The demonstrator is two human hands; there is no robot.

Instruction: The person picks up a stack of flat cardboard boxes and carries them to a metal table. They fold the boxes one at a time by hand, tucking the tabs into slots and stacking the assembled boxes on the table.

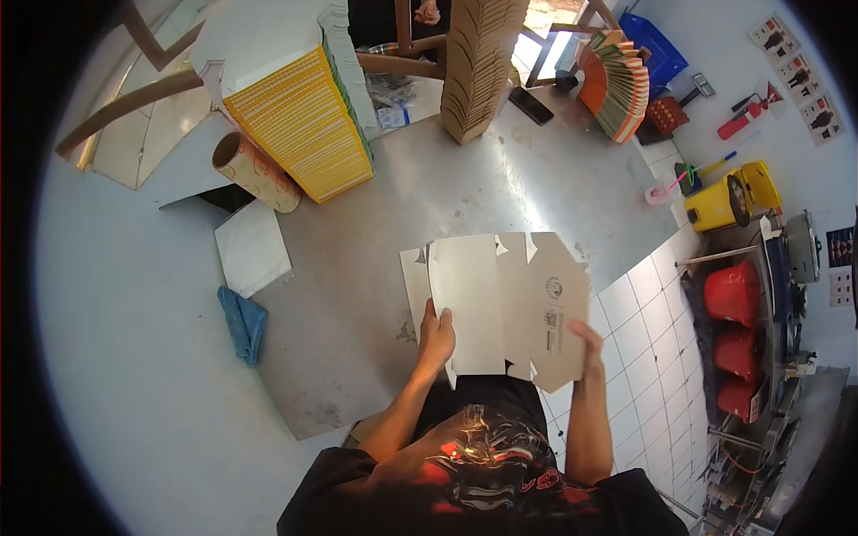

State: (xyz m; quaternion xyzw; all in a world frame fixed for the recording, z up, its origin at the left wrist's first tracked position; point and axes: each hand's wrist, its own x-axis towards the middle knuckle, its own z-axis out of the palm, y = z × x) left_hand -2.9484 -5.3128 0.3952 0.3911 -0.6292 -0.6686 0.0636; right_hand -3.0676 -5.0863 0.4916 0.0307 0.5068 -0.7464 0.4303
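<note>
Black, red-printed shirt (487, 478) sits behind a flat, grey-white cardboard blank (469, 304), its long axis crosswise between the hands: left hand (437, 338) clamped on its left panel, right hand (587, 347) at its right edge, grip unclear; beyond, a grey metal table (357, 259).

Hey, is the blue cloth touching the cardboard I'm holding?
No, bare metal tabletop shows between the blue cloth and the cardboard.
</note>
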